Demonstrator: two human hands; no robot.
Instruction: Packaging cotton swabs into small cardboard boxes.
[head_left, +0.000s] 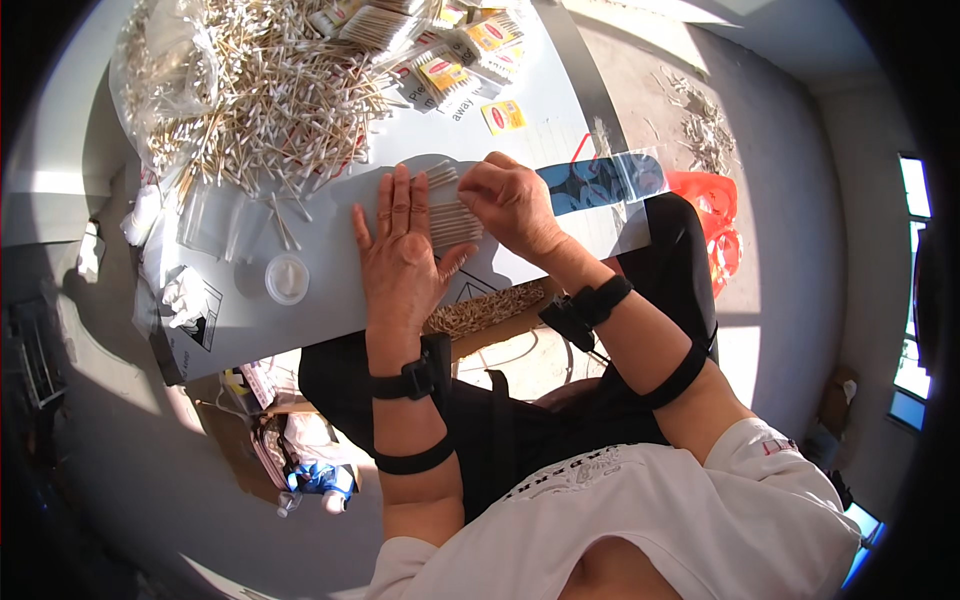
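Side by side on the grey table (270, 335) lies a flat row of cotton swabs (455, 226), between my two hands. My left hand (400, 255) rests flat along the row's left end, fingers stretched out and thumb spread at its near edge. At the other end, my right hand (512, 205) has its fingers pinched together by the swab tips. What sits inside that pinch is hidden. Beyond both hands spreads a big loose heap of cotton swabs (290, 90). A small yellow card (503, 117) lies past my right hand.
Packed swab bundles (445, 72) with yellow cards lie at the far side. A blue plastic strip (585, 187) crosses the right edge. A small white tub (287, 279) and crumpled tissue (186, 297) are at left. Below the near edge is a swab-filled box (485, 310); a red bag (722, 225) stands right.
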